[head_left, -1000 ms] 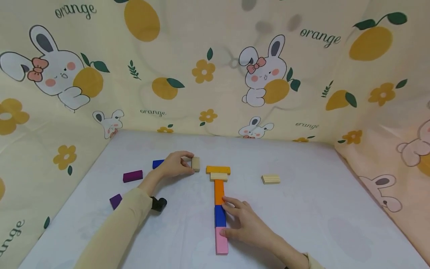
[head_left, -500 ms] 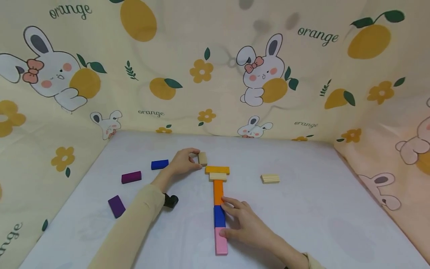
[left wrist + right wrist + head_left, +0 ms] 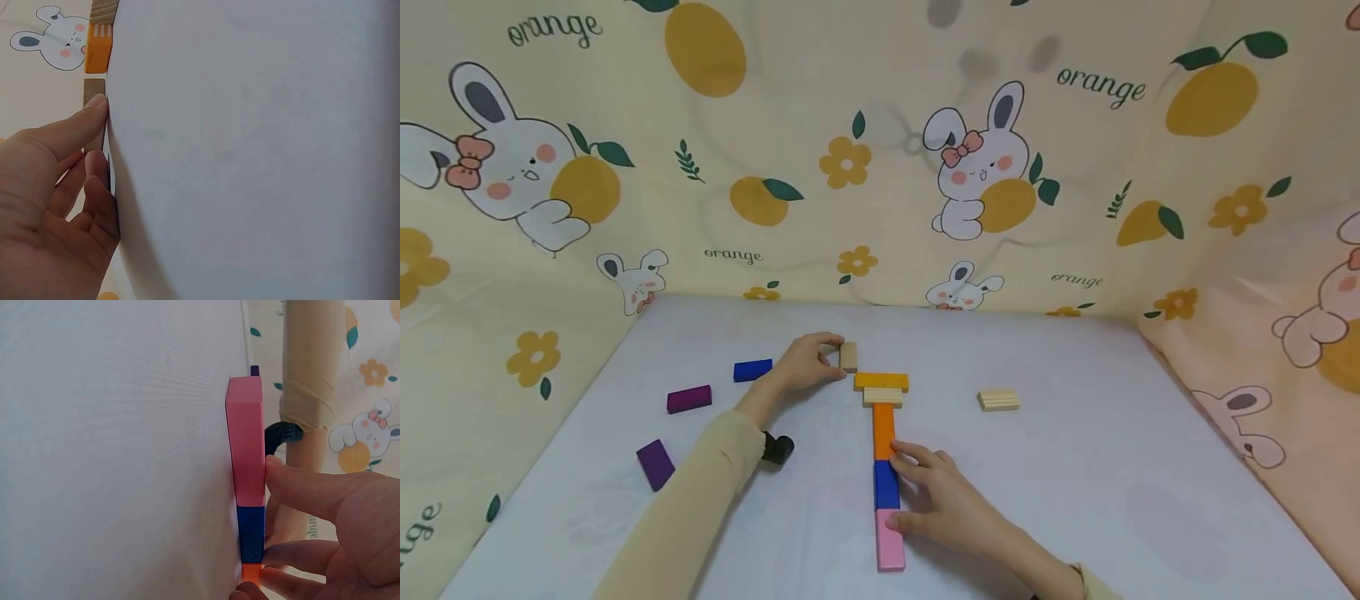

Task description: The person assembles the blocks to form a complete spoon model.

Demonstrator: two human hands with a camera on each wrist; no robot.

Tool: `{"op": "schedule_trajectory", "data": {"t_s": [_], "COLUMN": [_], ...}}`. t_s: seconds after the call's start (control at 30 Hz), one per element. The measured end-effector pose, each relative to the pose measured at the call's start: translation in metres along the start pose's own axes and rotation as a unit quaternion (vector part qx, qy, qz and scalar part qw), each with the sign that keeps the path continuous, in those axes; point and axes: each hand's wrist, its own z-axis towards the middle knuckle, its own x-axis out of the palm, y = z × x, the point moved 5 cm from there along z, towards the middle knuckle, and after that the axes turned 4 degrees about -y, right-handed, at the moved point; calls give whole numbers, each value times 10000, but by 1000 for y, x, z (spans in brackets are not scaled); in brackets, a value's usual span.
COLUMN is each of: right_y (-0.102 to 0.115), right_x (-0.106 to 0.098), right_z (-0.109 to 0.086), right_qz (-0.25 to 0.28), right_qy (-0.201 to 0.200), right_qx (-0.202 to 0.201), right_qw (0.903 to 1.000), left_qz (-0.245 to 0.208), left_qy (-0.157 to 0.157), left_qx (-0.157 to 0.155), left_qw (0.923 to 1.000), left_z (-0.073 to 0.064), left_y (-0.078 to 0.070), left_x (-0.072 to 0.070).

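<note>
At the far side of the table, my left hand [image 3: 805, 362] pinches a plain wooden block [image 3: 848, 357] between thumb and fingers, just left of a yellow-orange block [image 3: 882, 382]. The left wrist view has the thumb at the end of this wooden block [image 3: 94, 86], a small gap from the orange one. A second plain wooden block [image 3: 882, 397] lies against the yellow-orange block. From it a column runs nearer: an orange block [image 3: 883, 429], a blue block [image 3: 886, 485] and a pink block [image 3: 891, 546]. My right hand [image 3: 951, 504] rests on the column, thumb on the pink block, fingertips at the blue and orange ones.
Left on the white table [image 3: 1075, 500] lie a blue block [image 3: 752, 371], a magenta-purple block [image 3: 689, 399] and a dark purple block [image 3: 656, 465], close by my left sleeve [image 3: 700, 492]. A ridged plain wooden block [image 3: 999, 401] lies to the right. Printed cloth [image 3: 880, 150] hangs behind.
My left hand has carried the wooden block right and slightly away, close to the yellow-orange block's left end, uncovering more of the left blue and dark purple blocks. My right hand has stayed on the column.
</note>
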Motion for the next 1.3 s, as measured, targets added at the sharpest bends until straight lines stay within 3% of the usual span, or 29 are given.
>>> {"op": "schedule_trajectory", "data": {"t_s": [0.37,0.6,1.3], "right_y": [-1,1,0], "right_x": [1,-1,1], "right_z": [-1,-1,1], "right_qz": [-37,-80,-18], "right_qy": [-74,-95,1], "right_qx": [-97,-76,65], "right_qw": [9999,9999,10000], "left_qz": [73,-20,-8], "left_qy": [-41,101,135], "left_qx": [121,314,143], "left_qw": [9999,9995,9998], "left_z": [0,0,1], "left_y": [-6,-9,-5], "left_x": [4,6,5]}}
